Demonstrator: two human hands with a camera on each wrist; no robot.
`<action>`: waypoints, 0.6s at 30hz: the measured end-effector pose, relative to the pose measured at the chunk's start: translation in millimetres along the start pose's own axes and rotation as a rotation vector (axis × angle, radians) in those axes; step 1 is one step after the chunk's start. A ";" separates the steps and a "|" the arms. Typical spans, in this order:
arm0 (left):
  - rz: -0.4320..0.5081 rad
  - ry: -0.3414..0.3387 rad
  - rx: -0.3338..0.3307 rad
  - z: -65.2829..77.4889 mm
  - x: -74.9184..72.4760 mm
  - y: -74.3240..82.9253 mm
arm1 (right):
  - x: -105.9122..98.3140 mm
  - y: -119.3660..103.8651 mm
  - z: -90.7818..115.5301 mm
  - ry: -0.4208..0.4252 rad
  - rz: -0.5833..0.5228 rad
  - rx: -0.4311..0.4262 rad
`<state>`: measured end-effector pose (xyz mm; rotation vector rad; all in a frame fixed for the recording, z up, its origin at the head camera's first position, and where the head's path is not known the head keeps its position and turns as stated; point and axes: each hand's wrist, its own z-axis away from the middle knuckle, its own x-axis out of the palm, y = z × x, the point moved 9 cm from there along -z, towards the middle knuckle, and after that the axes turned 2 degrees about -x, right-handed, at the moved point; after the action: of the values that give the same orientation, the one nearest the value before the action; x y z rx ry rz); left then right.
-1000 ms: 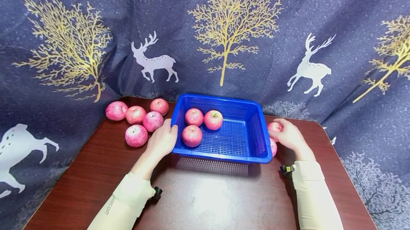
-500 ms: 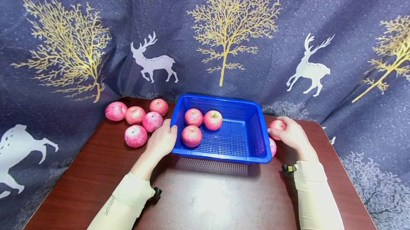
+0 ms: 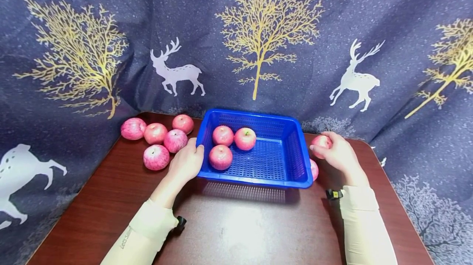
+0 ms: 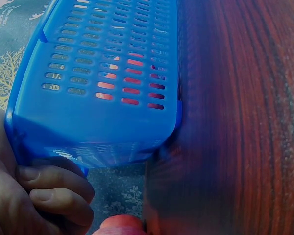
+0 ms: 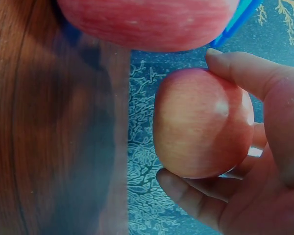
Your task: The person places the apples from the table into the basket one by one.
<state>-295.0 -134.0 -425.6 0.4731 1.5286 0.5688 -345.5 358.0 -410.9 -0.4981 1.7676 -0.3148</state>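
A blue perforated plastic basket stands at the table's far side with 3 red apples in its left half, one of them the apple nearest the front. My left hand grips the basket's left rim; the left wrist view shows its fingers curled beneath the rim. Right of the basket, my right hand holds a red apple between thumb and fingers, slightly apart from the basket. Another apple lies against the basket's right wall, partly hidden by it in the head view.
Several more apples lie grouped left of the basket, the nearest apple close to my left wrist. The brown wooden table ends just behind the basket, where a dark blue curtain with deer and trees hangs.
My right hand has drawn its apple slightly right, away from the basket's wall, so more of the apple shows. The left hand and basket have stayed in place.
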 end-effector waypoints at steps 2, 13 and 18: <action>0.002 -0.002 -0.003 0.1 0.0 0.1 | -1.9 -0.9 0.1 0.004 0.002 0.002; -0.002 0.028 0.026 -1.0 -1.3 0.6 | -17.8 -19.1 1.1 0.070 -0.002 -0.017; 0.001 0.025 0.023 -0.9 -1.0 0.3 | -23.4 -27.8 2.3 0.089 0.001 -0.022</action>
<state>-295.8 -134.4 -424.6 0.4859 1.5602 0.5597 -334.1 345.4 -378.8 -0.5056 1.8588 -0.3215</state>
